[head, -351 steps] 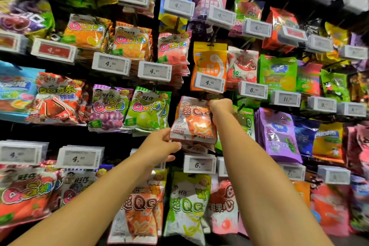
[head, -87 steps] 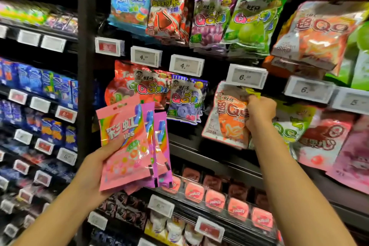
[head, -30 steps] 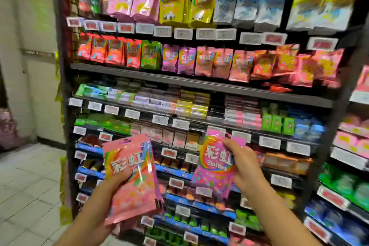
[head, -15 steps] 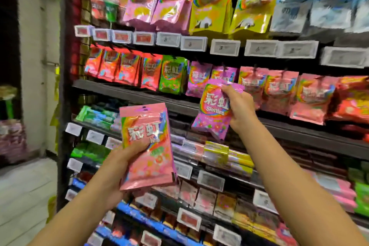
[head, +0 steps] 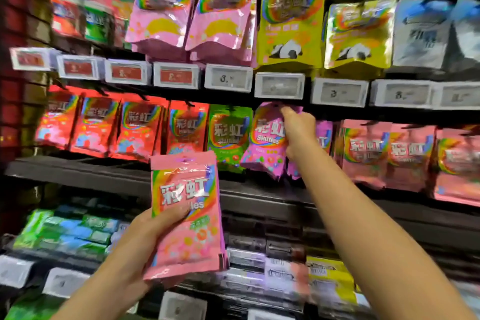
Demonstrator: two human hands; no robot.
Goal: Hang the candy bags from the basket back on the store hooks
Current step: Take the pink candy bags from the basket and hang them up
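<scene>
My right hand point(head: 298, 132) grips a purple-pink Skittles bag point(head: 265, 140) by its top right corner and holds it up against the hook row, just under a white price tag point(head: 279, 85). The bag's top edge sits right of the green Skittles bag point(head: 228, 135); the hook itself is hidden. My left hand point(head: 148, 231) holds a pink Skittles bag point(head: 187, 213) upright lower down, thumb across its front, with at least one more bag stacked behind it.
Red Skittles bags point(head: 137, 127) hang left of the green one, pink ones point(head: 363, 153) to the right. Above hang larger pink point(head: 161, 18) and yellow point(head: 291, 26) pouches. A dark shelf edge point(head: 78, 171) runs below, with boxed sweets point(head: 70, 231) underneath.
My right hand has lifted the purple-pink bag up and forward to the hook row under the price tags. The left hand's pink bags stayed low, and the view moved closer to the shelf.
</scene>
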